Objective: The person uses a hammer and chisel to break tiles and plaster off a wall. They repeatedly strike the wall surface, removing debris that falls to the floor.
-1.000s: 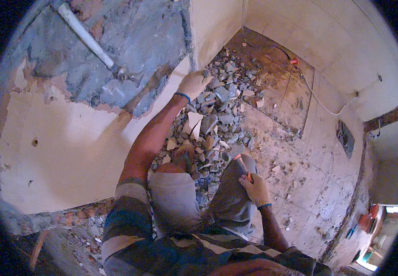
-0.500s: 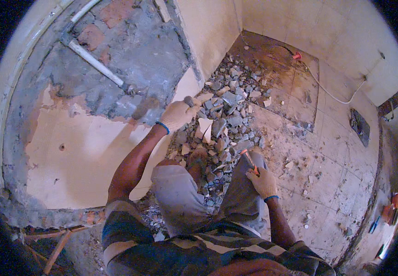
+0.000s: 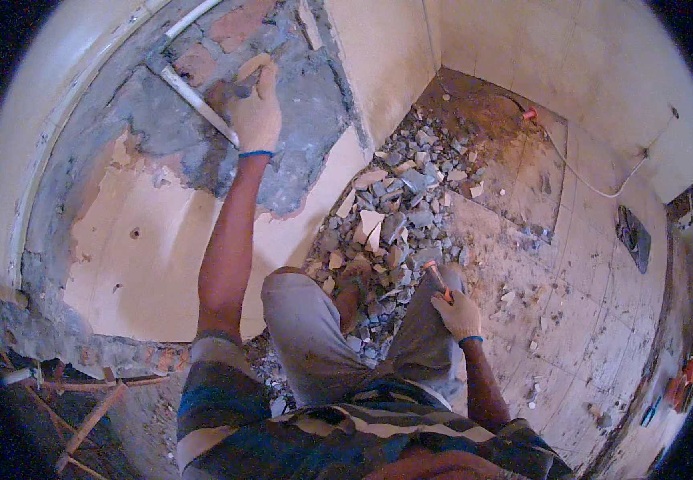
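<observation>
My left hand (image 3: 257, 120), in a pale work glove with a blue cuff, is raised before the stripped wall (image 3: 298, 160), by the white pipe (image 3: 198, 104). Its fingers are curled at a dark grey lump and a tan piece; I cannot make out what they hold, and the palm side is hidden. My right hand (image 3: 460, 314), also gloved, rests by my right knee. It is closed round a slim orange-ended tool (image 3: 436, 277) that points up and away from me; its exact kind is unclear.
Broken tile and mortar rubble (image 3: 402, 216) heaps along the wall foot and around my foot. A cream-coloured wall patch (image 3: 154, 248) remains lower left. A pale hose (image 3: 578, 170) with a red fitting (image 3: 530, 114) lies at the far right, beyond a dark floor opening (image 3: 633, 238).
My left hand has swung up and left, from over the rubble to the bare wall beside the pipe. The right hand has stayed at my knee with the tool.
</observation>
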Demonstrator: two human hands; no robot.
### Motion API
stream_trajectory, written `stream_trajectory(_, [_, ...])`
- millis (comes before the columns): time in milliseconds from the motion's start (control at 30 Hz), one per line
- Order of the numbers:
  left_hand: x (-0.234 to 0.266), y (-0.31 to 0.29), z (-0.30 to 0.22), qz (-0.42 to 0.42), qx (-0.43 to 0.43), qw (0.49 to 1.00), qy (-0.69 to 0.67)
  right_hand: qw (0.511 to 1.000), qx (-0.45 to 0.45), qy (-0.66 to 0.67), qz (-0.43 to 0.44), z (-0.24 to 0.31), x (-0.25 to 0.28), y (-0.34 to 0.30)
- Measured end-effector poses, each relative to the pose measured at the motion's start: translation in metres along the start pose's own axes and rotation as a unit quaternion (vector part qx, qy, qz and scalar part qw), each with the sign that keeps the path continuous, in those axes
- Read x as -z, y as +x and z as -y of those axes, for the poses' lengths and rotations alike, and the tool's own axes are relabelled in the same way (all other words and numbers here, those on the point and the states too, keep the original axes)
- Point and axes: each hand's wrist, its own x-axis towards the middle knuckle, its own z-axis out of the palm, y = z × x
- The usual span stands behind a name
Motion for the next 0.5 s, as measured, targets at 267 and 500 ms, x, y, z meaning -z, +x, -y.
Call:
stream_trajectory(267, [-0.001,0.024,-0.034,0.028,0.25,0.961,-0.112,1.0,0.006,0.023,0.017,-0.005,-0.004,0.013])
stream_trajectory(500, [-0.01,0.002,-0.046,-0.046,0.393,0.877,-0.271,0.999,0.024,0.021,0.028,0.004,-0.003,0.014])
